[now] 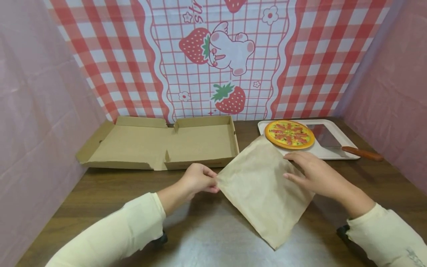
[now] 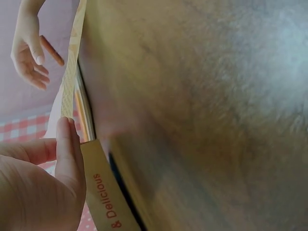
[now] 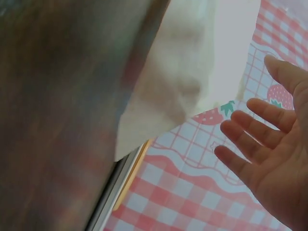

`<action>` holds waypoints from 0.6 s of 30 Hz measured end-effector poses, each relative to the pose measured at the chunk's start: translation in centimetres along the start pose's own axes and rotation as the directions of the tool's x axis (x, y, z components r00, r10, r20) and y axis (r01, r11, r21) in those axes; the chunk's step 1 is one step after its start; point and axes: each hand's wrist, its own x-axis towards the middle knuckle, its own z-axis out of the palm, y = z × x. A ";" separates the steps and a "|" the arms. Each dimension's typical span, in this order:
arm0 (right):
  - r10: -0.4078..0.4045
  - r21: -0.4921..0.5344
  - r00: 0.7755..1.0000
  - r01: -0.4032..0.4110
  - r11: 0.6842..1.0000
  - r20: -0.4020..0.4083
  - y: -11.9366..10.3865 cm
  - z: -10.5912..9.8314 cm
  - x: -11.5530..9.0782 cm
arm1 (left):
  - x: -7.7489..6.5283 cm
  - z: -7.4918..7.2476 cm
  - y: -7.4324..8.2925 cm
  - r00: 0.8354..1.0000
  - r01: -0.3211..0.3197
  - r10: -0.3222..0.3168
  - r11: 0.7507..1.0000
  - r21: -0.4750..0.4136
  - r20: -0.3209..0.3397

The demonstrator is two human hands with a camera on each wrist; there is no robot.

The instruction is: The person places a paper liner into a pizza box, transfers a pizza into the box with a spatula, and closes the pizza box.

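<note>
My left hand (image 1: 197, 181) pinches the left corner of a square piece of brown paper (image 1: 258, 189), held up off the table. In the left wrist view the paper (image 2: 71, 82) shows nearly edge-on above the fingertips. My right hand (image 1: 313, 172) hovers by the paper's right side with its fingers spread. The right wrist view shows a gap between that hand (image 3: 274, 144) and the paper (image 3: 178, 72). Behind the paper's far corner, a toy-like pizza (image 1: 289, 134) lies on a white tray (image 1: 337, 152).
An opened cardboard pizza box (image 1: 200, 139) lies at the back left, its lid folded out leftward. A server with a wooden handle (image 1: 361, 152) rests on the tray, the handle jutting over its right edge. Curtains and a checked cloth (image 1: 126, 55) enclose the wooden table (image 1: 123, 185).
</note>
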 end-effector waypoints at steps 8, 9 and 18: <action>0.198 -0.083 0.974 -0.208 0.975 -0.113 0.4 -0.6 -0.1 | 0.1 -0.3 0.7 0.999 -0.038 0.037 0.999 -0.028 -0.035; 0.218 -0.080 0.967 -0.229 0.970 -0.129 0.5 -0.6 -0.1 | 0.1 -0.3 0.8 0.998 -0.046 0.044 0.998 -0.036 -0.041; 0.252 -0.036 0.949 -0.263 0.964 -0.189 1.1 -0.6 -0.2 | 0.5 -0.3 0.6 0.995 -0.071 0.061 0.990 -0.124 -0.083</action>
